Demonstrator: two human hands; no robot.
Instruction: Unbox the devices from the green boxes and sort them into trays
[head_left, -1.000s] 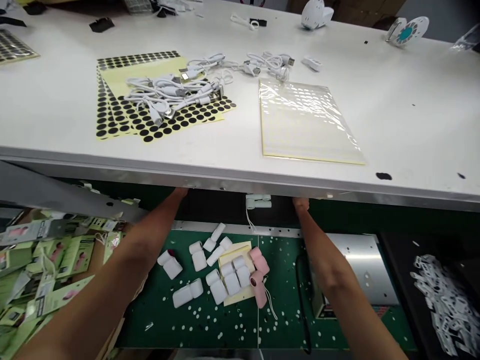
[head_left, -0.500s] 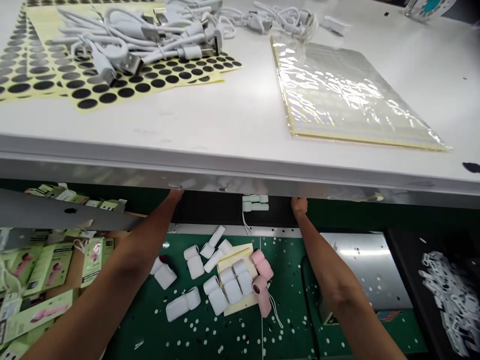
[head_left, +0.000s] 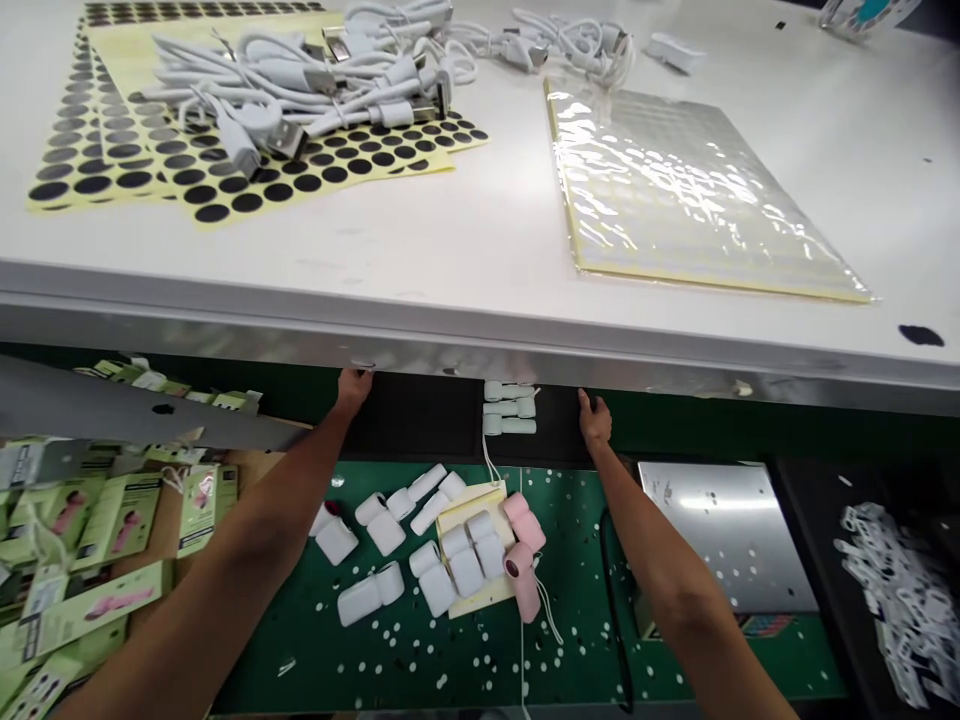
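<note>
My left hand and my right hand grip the two ends of a black tray under the white shelf, fingers partly hidden. On the tray lie several pale mint two-part gadgets, one with a cord hanging over the front edge. Nearer to me, several white two-part gadgets are spread on the green mat, some over a yellowish sheet. A pink gadget with a cord lies beside another pink one.
Overhead, the white shelf bears white USB cables, dotted sticker sheets and a clear-wrapped pack. Green boxes crowd the left. To the right are a silver panel, a black cable and white parts.
The black tray has come towards me in both hands, covering the metal strip at the mat's far edge. More mint gadgets show on it. The view has shifted slightly.
</note>
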